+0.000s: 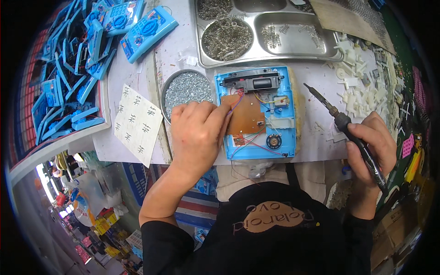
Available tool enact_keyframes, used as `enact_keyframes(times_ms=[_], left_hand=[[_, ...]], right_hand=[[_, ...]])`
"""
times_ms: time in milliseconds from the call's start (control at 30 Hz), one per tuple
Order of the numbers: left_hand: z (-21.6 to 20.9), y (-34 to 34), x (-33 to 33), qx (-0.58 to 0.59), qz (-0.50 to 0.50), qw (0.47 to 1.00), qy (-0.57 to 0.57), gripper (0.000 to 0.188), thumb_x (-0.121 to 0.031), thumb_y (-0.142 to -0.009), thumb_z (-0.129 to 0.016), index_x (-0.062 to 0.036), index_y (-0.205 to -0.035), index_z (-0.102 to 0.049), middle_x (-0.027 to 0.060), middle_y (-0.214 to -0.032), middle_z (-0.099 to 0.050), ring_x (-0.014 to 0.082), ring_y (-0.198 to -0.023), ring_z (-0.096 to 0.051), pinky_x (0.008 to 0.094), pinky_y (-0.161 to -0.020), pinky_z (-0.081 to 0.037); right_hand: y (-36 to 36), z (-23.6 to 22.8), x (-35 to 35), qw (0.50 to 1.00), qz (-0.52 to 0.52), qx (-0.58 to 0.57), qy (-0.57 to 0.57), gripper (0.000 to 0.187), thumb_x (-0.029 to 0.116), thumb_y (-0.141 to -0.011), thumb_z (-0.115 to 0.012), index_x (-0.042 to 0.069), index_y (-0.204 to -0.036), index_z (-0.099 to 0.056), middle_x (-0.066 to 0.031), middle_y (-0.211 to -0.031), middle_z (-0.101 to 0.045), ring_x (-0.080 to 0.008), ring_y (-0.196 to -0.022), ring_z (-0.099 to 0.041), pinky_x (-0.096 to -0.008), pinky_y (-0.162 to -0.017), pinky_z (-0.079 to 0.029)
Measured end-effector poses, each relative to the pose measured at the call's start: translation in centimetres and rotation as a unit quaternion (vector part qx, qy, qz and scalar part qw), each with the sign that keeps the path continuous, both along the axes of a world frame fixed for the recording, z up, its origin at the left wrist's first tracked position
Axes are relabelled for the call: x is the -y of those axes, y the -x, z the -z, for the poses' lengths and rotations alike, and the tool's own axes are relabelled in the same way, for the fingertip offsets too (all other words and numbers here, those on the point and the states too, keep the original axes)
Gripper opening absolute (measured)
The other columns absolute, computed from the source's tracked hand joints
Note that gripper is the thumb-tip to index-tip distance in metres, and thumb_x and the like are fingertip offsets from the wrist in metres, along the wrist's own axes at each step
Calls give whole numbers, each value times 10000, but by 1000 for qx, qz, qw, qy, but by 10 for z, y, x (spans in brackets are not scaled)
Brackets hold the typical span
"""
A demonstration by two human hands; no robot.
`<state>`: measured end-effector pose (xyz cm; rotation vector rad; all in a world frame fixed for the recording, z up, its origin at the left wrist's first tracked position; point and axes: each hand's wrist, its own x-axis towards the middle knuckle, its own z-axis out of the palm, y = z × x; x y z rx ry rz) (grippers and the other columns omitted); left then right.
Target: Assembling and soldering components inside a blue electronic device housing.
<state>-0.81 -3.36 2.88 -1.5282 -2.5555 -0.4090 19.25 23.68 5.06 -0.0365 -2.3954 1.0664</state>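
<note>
An open blue plastic casing (290, 82) lies in front of me, its inner side up. Inside it are a brown circuit board (247, 114), a black part (262, 83) along the top, a small round speaker (273, 141) and thin coloured wires. My left hand (198, 130) rests at the board's left edge, fingers bent and pressed together; their tips and anything between them are hidden. My right hand (373, 146) grips a black-handled soldering iron (355, 135) to the right of the casing. Its tip points up and left, apart from the casing.
A round bowl of small screws (189, 89) stands left of the casing, beside a marked paper sheet (137, 123). Behind is a metal tray (293, 57) of small metal parts. White plastic parts (366, 87) are heaped right; blue casings (68, 68) are piled left.
</note>
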Motion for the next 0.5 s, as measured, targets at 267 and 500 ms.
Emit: enact_keyframes(times_ms=[267, 500], left_hand=[[-1, 11, -7, 12, 16, 1000, -23, 195, -75, -755, -816, -73, -931, -731, 45, -909, -632, 239, -853, -609, 366, -761, -437], [25, 1, -33, 285, 12, 919, -274, 119, 14, -856, -752, -4, -961, -698, 106, -950, -742, 163, -714, -710, 247, -628, -555]], right_hand=[[0, -5, 1, 1000, -4, -5, -4, 302, 49, -752, -759, -26, -1040, -705, -75, -701, -521, -207, -633, -481, -323, -582, -346], [7, -3, 28, 969, 97, 115, 196, 388, 106, -838, -791, 2, -1205, -721, -123, -997, -746, -181, -881, -703, -291, -790, -538]])
